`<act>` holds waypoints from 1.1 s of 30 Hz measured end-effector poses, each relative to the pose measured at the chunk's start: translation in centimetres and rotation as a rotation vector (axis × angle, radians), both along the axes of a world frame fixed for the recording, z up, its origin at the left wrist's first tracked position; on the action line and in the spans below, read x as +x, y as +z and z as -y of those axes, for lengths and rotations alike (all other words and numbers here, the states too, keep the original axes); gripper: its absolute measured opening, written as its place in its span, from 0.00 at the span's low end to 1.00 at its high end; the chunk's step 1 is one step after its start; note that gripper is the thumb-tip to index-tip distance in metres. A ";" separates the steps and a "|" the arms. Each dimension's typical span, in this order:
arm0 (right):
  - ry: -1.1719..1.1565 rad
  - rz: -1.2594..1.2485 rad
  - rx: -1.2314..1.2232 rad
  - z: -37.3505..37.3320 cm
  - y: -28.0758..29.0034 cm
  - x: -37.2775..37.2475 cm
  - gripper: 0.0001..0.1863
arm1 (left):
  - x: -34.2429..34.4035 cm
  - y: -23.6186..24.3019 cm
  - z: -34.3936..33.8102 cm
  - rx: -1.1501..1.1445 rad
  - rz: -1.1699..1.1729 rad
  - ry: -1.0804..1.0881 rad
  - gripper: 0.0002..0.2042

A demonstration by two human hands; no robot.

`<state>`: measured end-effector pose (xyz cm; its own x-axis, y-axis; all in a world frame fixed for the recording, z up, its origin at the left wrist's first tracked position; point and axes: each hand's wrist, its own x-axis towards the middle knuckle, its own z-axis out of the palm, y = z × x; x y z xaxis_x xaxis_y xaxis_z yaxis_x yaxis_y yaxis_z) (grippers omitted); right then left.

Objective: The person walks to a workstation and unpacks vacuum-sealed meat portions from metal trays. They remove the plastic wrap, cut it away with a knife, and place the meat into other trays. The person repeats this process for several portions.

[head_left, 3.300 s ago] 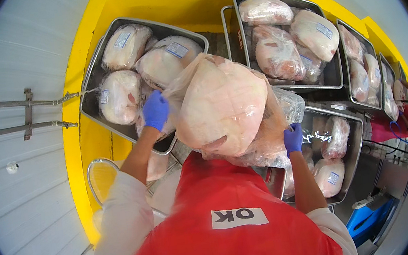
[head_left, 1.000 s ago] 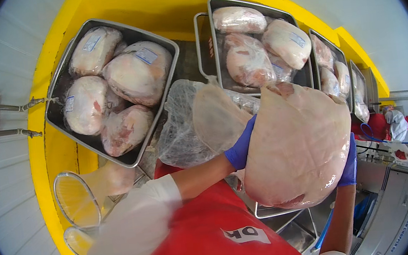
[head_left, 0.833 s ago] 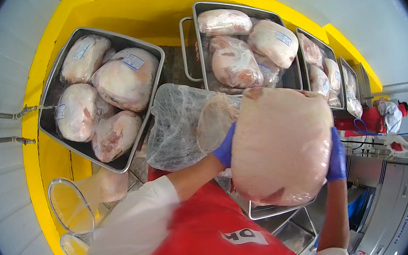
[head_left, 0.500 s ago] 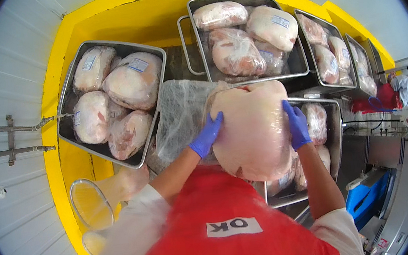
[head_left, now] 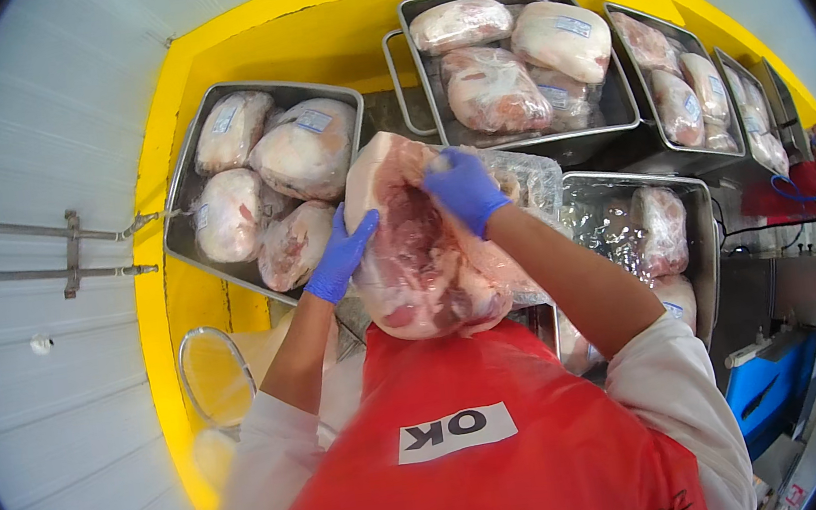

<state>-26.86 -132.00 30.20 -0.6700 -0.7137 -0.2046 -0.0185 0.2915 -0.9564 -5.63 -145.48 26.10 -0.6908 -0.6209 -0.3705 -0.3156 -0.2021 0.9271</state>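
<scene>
A large piece of raw meat (head_left: 408, 255), pale-skinned, has its red cut face turned up in front of my apron. Against its left side my left hand (head_left: 343, 254), in a blue glove, is curved with the thumb on the meat. My right hand (head_left: 466, 191), also gloved, is closed on the upper right edge of the meat; its fingertips are partly hidden, and a whitish bit shows beside them. Crinkled clear plastic film (head_left: 535, 178) lies just right of the meat, beyond my right wrist.
Metal tubs of wrapped meat stand around: one at the left (head_left: 186, 205), one at the far side (head_left: 624, 115), several farther right, and one at the near right (head_left: 700, 252). A yellow-framed wall (head_left: 169, 322) borders the left. A clear round-rimmed container (head_left: 216, 378) sits at lower left.
The meat has turned from its smooth skin side to its cut side and shifted left. Both hands have changed their hold. Plastic film showed left of the meat before; now it shows on the right.
</scene>
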 end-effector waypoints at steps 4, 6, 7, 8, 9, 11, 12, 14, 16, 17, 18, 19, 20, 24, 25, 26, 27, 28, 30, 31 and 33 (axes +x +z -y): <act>-0.225 -0.133 0.065 -7.6 -2.0 -9.8 0.19 | 4.4 -2.5 2.8 0.214 0.100 0.150 0.41; -0.308 0.225 -0.125 -11.7 -3.4 -13.3 0.15 | 7.6 -6.6 4.9 0.267 0.124 0.245 0.40; -0.270 0.065 -0.037 -13.6 -4.8 -13.9 0.14 | 5.9 -3.2 3.7 0.272 0.088 0.169 0.38; -0.200 -0.085 0.042 -14.5 -6.4 -13.5 0.13 | 6.5 -3.5 3.7 0.242 0.107 0.167 0.38; -0.120 -0.229 0.117 -14.8 -7.7 -12.8 0.11 | 7.7 -4.2 4.1 0.214 0.131 0.175 0.38; -0.127 -0.267 0.132 -13.2 -8.6 -10.0 0.09 | 9.7 -5.4 4.8 0.213 0.152 0.187 0.39; -0.139 -0.291 0.148 -12.7 -9.0 -9.1 0.09 | 9.6 -5.3 4.6 0.219 0.171 0.187 0.40; -0.120 -0.288 0.182 -12.1 -9.7 -9.5 0.12 | 8.6 -4.2 3.8 0.227 0.200 0.181 0.41; -0.063 -0.386 0.278 -11.3 -9.8 -9.8 0.18 | 8.4 -4.4 3.0 0.128 0.169 0.193 0.43; 0.000 -0.482 0.194 -11.2 -9.9 -9.5 0.25 | 8.3 -4.5 2.9 0.088 0.166 0.194 0.44; 0.069 -0.577 0.106 -10.7 -8.7 -8.6 0.31 | 8.3 -4.4 2.9 0.049 0.161 0.201 0.45; 0.136 -0.673 0.012 -10.0 -7.7 -7.6 0.38 | 8.3 -4.6 3.4 0.052 0.168 0.174 0.48; 0.293 -0.625 -0.045 -9.2 -7.2 -6.5 0.47 | 8.7 -4.8 3.5 0.083 0.190 0.197 0.49; 0.756 -0.714 0.102 -5.9 -3.4 1.3 0.61 | 9.3 -4.5 3.5 0.161 0.236 0.206 0.54; 0.734 -0.672 0.131 -5.5 -3.3 2.0 0.53 | 9.6 -4.3 3.1 0.161 0.210 0.196 0.54; 0.712 -0.630 0.159 -5.3 -3.3 2.2 0.45 | 10.0 -4.0 2.6 0.161 0.184 0.185 0.54; 0.736 -0.633 0.170 -5.8 -3.8 2.4 0.38 | 10.5 -3.5 2.0 0.159 0.201 0.182 0.54; 0.758 -0.636 0.184 -6.5 -4.5 2.7 0.31 | 11.1 -2.9 1.3 0.159 0.217 0.176 0.53; 0.788 -0.682 0.206 -7.8 -5.0 3.0 0.20 | 12.5 -2.6 -1.1 0.122 0.148 0.133 0.53; 0.788 -0.723 0.221 -8.4 -5.0 3.0 0.16 | 13.1 -2.7 -2.7 0.088 0.063 0.084 0.53; 0.747 -0.792 0.200 -9.4 -5.9 2.4 0.12 | 13.7 -1.3 -6.1 -0.140 0.054 0.025 0.55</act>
<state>-24.46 -122.63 24.33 -0.0766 -0.9949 -0.0654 -0.8401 0.0997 -0.5332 8.11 -139.42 24.78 -0.6562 -0.6857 -0.3151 -0.3621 -0.0802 0.9287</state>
